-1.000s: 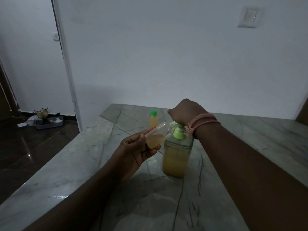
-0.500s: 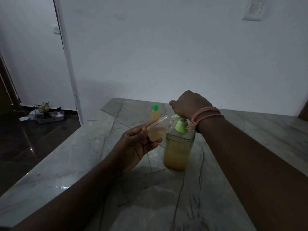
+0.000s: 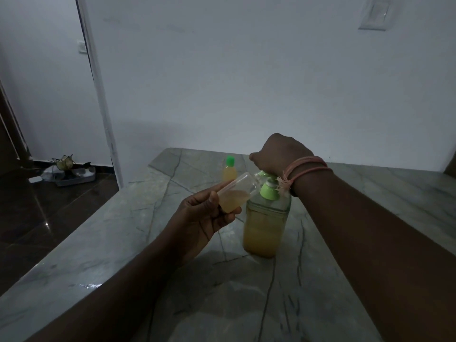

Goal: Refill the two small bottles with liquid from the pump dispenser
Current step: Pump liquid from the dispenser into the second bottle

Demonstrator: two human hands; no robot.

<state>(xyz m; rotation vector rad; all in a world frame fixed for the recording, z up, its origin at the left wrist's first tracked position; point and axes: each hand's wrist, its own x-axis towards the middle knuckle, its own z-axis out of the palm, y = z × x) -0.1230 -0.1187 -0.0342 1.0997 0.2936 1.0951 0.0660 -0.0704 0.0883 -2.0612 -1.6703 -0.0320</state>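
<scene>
A clear pump dispenser [image 3: 265,228] with a green collar stands on the marble table [image 3: 138,233], more than half full of yellow liquid. My right hand [image 3: 278,154] rests closed over its pump head, which is mostly hidden. My left hand [image 3: 204,218] holds a small uncapped bottle [image 3: 237,192] tilted, its mouth against the spout; yellow liquid fills its lower part. A second small bottle [image 3: 229,170] with a green cap stands upright behind, full of yellow liquid.
The table meets a white wall at the back, and its left edge drops to a dark tiled floor [image 3: 37,218]. A tray with small items [image 3: 71,172] sits on the floor by a doorway. Pink bands circle my right wrist.
My right hand has risen on the pump head. The tilted small bottle stays at the spout, and the view has shifted slightly.
</scene>
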